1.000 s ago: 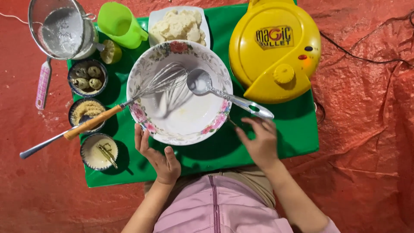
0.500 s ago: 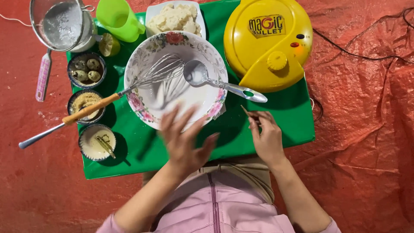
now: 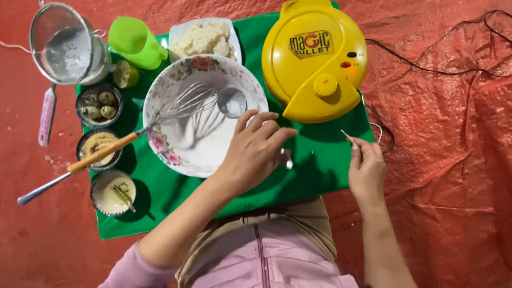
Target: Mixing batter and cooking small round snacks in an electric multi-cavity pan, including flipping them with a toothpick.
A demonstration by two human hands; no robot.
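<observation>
My left hand reaches across the right rim of a flowered white bowl. Its fingers lie over the handle of a metal ladle, and the thumb is hidden. The ladle's cup rests inside the bowl, while the handle's end peeks out under my palm. A wooden-handled whisk leans in the bowl, which is smeared with white batter. My right hand hovers at the right edge of the green board, pinching a thin wooden stick that points up-left.
A round yellow electric cooker stands shut at the back right, with its black cable on the red tarp. Along the left are a sieve, a green cup, a plate of white pieces and small bowls of quail eggs, crumbs and cream liquid.
My left hand left the bowl's near rim, swung right and settled over the ladle handle. My right hand let go of the handle's end and moved right, holding the stick.
</observation>
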